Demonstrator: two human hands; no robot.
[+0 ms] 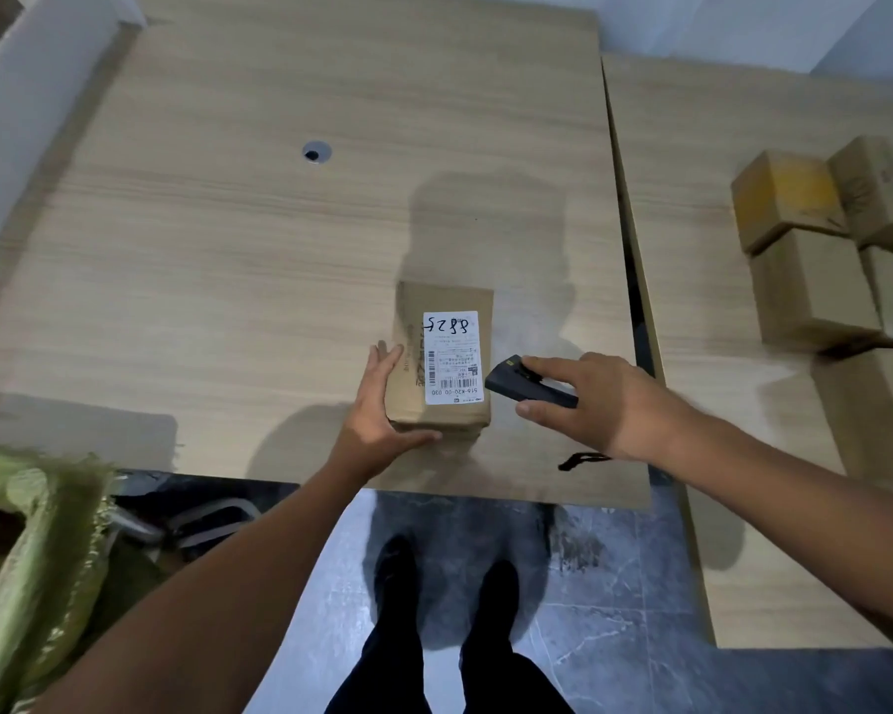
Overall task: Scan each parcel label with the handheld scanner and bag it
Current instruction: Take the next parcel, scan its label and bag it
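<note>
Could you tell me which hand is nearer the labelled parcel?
Left. The left hand touches the left side of the parcel; the right hand, holding the scanner, sits apart to its right.

Head camera looks steeply down over the table (217,260) (near, edges perhaps warped).

We cannot read the tiny print on the label (453,371). The right hand (604,404) hides much of the scanner (506,379). The boxes (815,291) and the green bag (47,559) look blurry, and the picture's edge cuts them off.
</note>
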